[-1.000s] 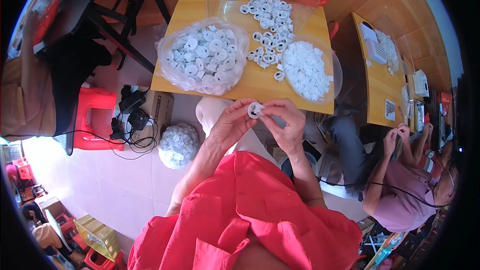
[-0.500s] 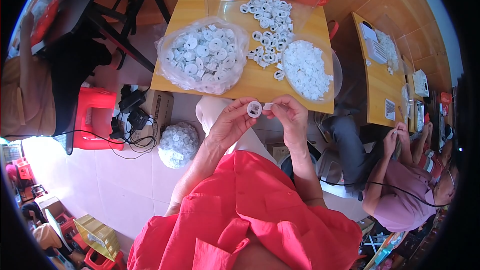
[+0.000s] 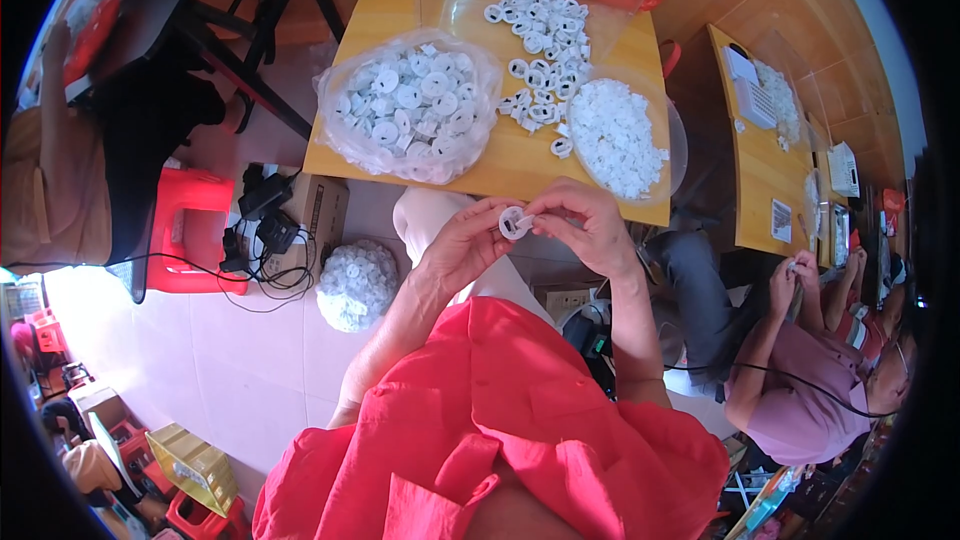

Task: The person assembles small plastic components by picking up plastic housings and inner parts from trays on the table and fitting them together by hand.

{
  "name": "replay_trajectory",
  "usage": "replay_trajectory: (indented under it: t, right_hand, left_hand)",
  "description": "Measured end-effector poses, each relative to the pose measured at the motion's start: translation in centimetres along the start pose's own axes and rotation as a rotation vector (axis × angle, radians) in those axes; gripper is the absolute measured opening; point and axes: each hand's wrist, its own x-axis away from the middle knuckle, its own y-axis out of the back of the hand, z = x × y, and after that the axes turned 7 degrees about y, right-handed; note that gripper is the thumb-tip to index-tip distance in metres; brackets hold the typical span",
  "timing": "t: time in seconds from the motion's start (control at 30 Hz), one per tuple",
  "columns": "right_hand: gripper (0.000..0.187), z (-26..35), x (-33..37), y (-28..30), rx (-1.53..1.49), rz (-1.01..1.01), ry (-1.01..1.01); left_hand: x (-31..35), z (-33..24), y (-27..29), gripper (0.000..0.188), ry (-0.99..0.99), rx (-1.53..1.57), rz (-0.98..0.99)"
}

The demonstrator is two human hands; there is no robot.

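My left hand [image 3: 465, 243] pinches a round white plastic part [image 3: 512, 223] with a dark slot, above my lap just off the table's near edge. From the other side my right hand [image 3: 580, 225] holds a small white plastic piece [image 3: 528, 221] against the round part's right side. How the two fit together is too small to tell. On the table ahead lies a clear plastic bag [image 3: 335, 140] full of round white parts. Right of it is a loose heap of slotted white parts [image 3: 545, 75]. A clear round tray [image 3: 678, 155] holds many small translucent white pieces [image 3: 610, 135].
The wooden table [image 3: 380, 10] ends just beyond my hands. On the floor at left are a bag of white parts [image 3: 357, 285], a cardboard box [image 3: 325, 210] with black adapters and cables, and a red stool [image 3: 190, 230]. A co-worker [image 3: 800, 370] sits at the right beside another table [image 3: 755, 180].
My right hand has moved left and brought the small white piece onto the round part. My left hand has stayed nearly in place, with the round part slightly tilted.
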Motion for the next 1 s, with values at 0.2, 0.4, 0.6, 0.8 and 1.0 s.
replay_trajectory:
  t: [0.2,0.4,0.6,0.8,1.0]
  right_hand:
    - [0.013,1.2,-1.0,0.1,0.356,0.186,0.183]
    - [0.012,1.5,-1.5,0.2,0.359,0.308,0.181]
    - [0.010,0.9,-1.7,0.6,0.347,0.370,0.150]
    - [0.010,1.3,-1.9,0.2,0.415,0.367,0.162]
    - [0.012,1.0,-1.6,0.1,0.393,0.299,0.159]
  left_hand:
    - [-0.1,0.0,-0.4,0.020,0.036,-0.028,-0.043]
    - [-0.2,0.3,0.3,0.017,0.074,-0.065,-0.034]
    - [-0.1,0.4,0.1,0.016,0.084,-0.098,-0.048]
    - [-0.3,0.4,0.8,0.016,0.097,-0.095,-0.016]
    - [-0.3,0.3,0.2,0.015,0.092,-0.109,-0.085]
